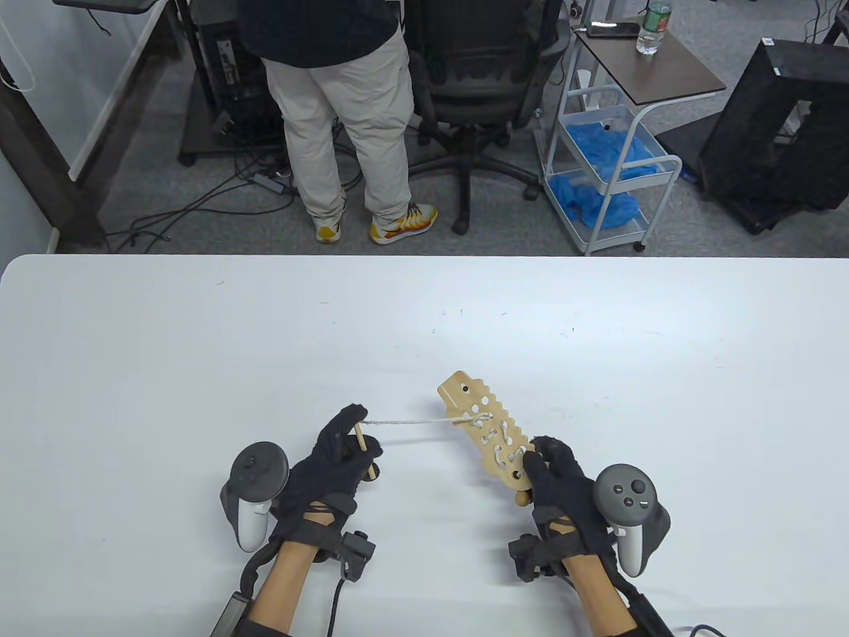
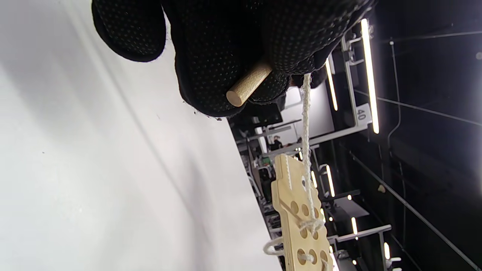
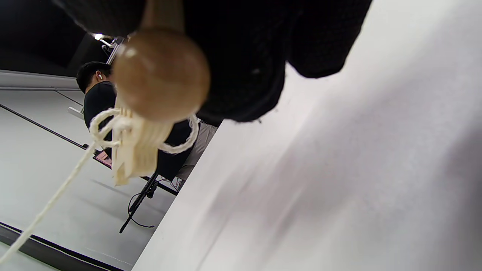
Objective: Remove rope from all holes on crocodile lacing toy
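The crocodile lacing toy (image 1: 489,434) was held above the white tabletop (image 1: 199,345), near its front edge, w/ the head end pointing away from the person. The right hand (image 1: 564,484) gripped the toy at its near end, fingers curled round it, just by a round wooden knob (image 3: 161,73). The left hand (image 1: 335,464) was closed on the wooden needle (image 1: 366,452) – a short stick pinched betw. the fingers, one end sticking out. From there the rope (image 1: 411,421) ran taut to the right, approx. level, to a knot-like bunch at a hole in the middle of the toy. Several holes nearer the right hand had rope laced through them – the holes toward the head were free.
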A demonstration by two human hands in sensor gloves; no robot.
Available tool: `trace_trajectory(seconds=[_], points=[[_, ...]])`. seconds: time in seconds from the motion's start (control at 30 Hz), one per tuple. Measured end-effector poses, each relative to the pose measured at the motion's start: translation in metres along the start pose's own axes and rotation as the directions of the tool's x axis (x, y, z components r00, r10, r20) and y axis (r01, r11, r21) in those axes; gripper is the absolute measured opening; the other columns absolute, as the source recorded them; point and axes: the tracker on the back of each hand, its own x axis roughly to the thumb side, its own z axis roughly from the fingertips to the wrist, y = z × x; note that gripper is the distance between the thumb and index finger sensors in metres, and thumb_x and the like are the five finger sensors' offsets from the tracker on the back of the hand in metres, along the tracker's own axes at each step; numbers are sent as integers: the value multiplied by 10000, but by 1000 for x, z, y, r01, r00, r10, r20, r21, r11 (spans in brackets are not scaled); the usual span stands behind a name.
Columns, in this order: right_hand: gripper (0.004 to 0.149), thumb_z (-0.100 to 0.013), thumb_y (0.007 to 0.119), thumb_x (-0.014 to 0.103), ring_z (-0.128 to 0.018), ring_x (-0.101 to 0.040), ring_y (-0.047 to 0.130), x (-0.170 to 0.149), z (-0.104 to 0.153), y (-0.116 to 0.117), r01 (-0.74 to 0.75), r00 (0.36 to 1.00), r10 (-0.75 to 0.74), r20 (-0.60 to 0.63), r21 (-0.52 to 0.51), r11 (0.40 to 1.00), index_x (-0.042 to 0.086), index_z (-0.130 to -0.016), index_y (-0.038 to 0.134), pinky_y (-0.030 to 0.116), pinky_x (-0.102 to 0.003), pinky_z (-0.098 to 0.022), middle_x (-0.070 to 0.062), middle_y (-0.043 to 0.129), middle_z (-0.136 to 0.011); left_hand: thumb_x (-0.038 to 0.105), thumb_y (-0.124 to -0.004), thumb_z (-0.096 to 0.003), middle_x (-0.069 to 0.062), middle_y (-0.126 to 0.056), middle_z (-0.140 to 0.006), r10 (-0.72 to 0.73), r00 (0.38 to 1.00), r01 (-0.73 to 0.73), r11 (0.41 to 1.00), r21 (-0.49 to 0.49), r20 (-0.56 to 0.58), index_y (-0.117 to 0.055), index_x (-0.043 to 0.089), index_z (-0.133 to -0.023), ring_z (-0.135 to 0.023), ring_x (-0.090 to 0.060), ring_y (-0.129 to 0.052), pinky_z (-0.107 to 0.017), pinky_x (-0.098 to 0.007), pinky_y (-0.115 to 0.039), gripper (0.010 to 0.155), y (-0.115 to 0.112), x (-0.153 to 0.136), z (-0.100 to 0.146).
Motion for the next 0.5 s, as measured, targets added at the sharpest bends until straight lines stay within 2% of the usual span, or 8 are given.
trace_trajectory(seconds=[0.27, 0.5], points=[[478, -452, 728, 409, -429, -208, 1020, -5, -4, -6, 40, 998, -41, -42, -15, 999, 195, -878, 694, 795, -515, -533, -24, 957, -674, 276, -838, -482, 43, -926, -880, -46, 999, 47, 996, 70, -16, -564, 450, -1073, -640, -168, -1001, -632, -536, -762, 674, 10, -5, -1], [479, -458, 725, 405, -430, -214, 1017, -15, -8, -10, 138, 980, -138, -141, -9, 990, 185, -882, 689, 791, -517, -533, -33, 953, -678, 290, -845, -478, 58, -955, -861, -94, 995, 96, 988, 124, -24, -612, 449, -1051, -637, -162, -1003, -618, -523, -778, 639, 15, -5, -1]])
